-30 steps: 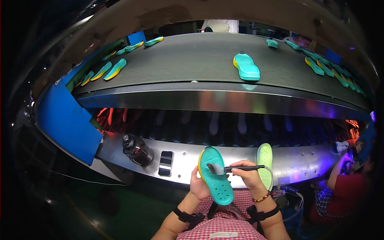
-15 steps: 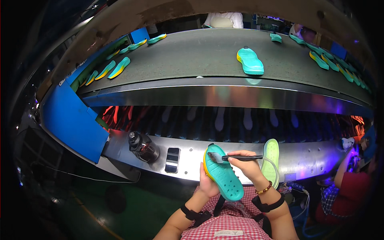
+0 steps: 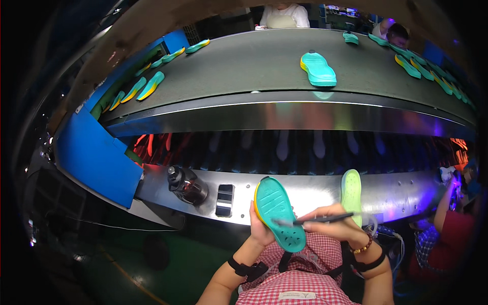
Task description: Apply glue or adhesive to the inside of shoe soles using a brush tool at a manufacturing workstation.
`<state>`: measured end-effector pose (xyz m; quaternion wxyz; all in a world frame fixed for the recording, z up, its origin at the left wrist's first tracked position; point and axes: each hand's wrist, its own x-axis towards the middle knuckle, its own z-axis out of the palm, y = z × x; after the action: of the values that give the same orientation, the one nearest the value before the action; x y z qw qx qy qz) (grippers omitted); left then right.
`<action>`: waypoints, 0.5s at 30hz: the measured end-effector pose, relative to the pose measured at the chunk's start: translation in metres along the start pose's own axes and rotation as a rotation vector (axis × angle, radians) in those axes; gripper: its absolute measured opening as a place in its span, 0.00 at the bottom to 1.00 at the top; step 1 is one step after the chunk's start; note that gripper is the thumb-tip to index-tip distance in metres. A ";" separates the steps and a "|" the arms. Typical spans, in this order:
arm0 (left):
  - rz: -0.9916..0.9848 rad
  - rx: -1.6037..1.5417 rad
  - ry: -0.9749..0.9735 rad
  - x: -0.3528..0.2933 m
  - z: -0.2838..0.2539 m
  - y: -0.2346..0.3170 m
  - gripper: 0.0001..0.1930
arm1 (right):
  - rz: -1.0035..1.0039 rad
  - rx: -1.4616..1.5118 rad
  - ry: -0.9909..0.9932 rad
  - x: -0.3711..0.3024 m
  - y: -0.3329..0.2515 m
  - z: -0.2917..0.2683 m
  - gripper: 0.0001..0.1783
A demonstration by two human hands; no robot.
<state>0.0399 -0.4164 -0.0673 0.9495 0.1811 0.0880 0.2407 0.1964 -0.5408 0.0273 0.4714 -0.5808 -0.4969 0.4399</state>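
Observation:
A teal shoe sole (image 3: 273,201) with a yellow side edge and small holes at its near end is tilted face up in front of me. My left hand (image 3: 260,230) is closed round its left edge. In my right hand (image 3: 335,226) is a brush (image 3: 347,216) with a black handle, pinched between the fingers and pointing left. Motion blurs the bristles, which lie over the middle of the sole, close to the holes; whether they touch it I cannot tell. Just beyond my right hand, a pale green sole (image 3: 351,189) lies on the metal ledge.
On the metal ledge (image 3: 264,190) stand a dark bottle (image 3: 187,186) and a phone-like black slab (image 3: 224,200). Behind, a dark conveyor belt (image 3: 234,66) carries several teal soles, one nearby (image 3: 318,70). Below it more soles sit in a dim slot. Co-workers are across the belt and at right.
The brush has moved from the far end of the sole toward its holed near end, and my right hand has shifted right and nearer. The sole has turned slightly more upright in my left hand.

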 end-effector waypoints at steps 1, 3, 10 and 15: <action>-0.006 -0.005 -0.001 -0.001 0.007 -0.004 0.40 | -0.012 0.081 0.142 0.006 -0.008 0.002 0.10; -0.071 -0.203 0.054 0.000 0.019 -0.009 0.42 | -0.119 0.078 0.152 0.018 -0.005 0.009 0.11; -0.032 -0.051 -0.090 -0.001 0.029 0.000 0.38 | -0.122 0.282 0.032 -0.001 -0.012 0.002 0.12; 0.115 0.079 -0.155 0.002 0.037 0.010 0.41 | -0.408 -0.018 -0.168 -0.001 -0.007 0.003 0.13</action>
<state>0.0470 -0.4181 -0.0291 0.9301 0.2414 0.0132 0.2765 0.1917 -0.5414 0.0339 0.5024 -0.4336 -0.6457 0.3778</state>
